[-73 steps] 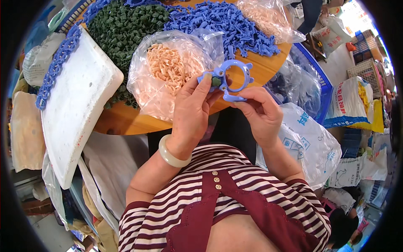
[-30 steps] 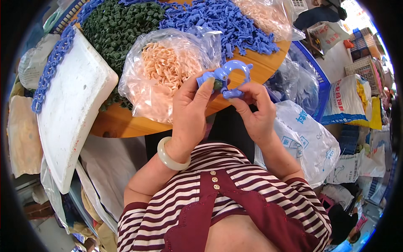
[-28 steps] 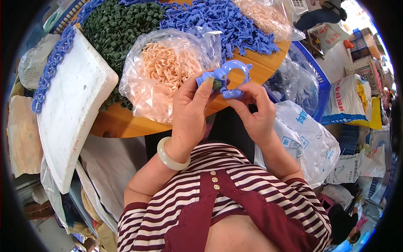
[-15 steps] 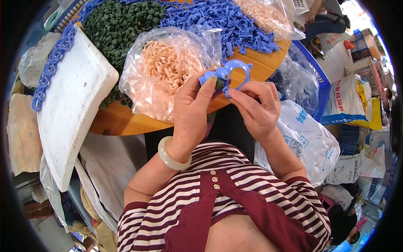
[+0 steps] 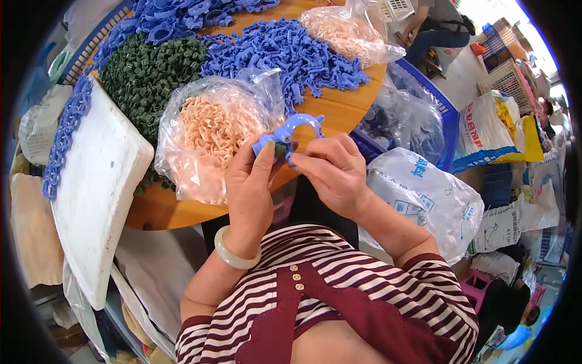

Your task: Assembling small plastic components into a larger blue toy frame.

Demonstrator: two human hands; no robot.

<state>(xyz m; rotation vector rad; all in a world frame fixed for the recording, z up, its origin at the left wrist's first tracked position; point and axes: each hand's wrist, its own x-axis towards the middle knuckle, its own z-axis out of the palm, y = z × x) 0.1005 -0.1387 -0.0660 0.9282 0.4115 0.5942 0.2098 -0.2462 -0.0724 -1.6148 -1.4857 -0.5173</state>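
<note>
Between my two hands, above the table's near edge, is a blue plastic toy part [image 5: 301, 124] with a curved, open-ring top and a dark green piece [image 5: 280, 150] set in its lower body. My left hand [image 5: 253, 176] grips the body, thumb lying along its front. The fingers of my right hand [image 5: 333, 173] pinch a small blue bit at the part's lower right side. Just left of the hands lies a clear plastic bag [image 5: 173, 136] of peach-coloured plastic pieces [image 5: 215, 130].
Piles of dark green pieces [image 5: 151, 76] and small blue parts [image 5: 285, 57] cover the wooden table [image 5: 339, 100]. A white foam board [image 5: 97, 182] with a row of blue rings [image 5: 66, 130] leans at left. Right are a blue crate [image 5: 450, 130] and a white sack [image 5: 424, 200]. Another person [image 5: 433, 36] sits far right.
The view has shifted, so the table and hands sit lower and further left in the picture. Both hands keep their hold on the blue toy part.
</note>
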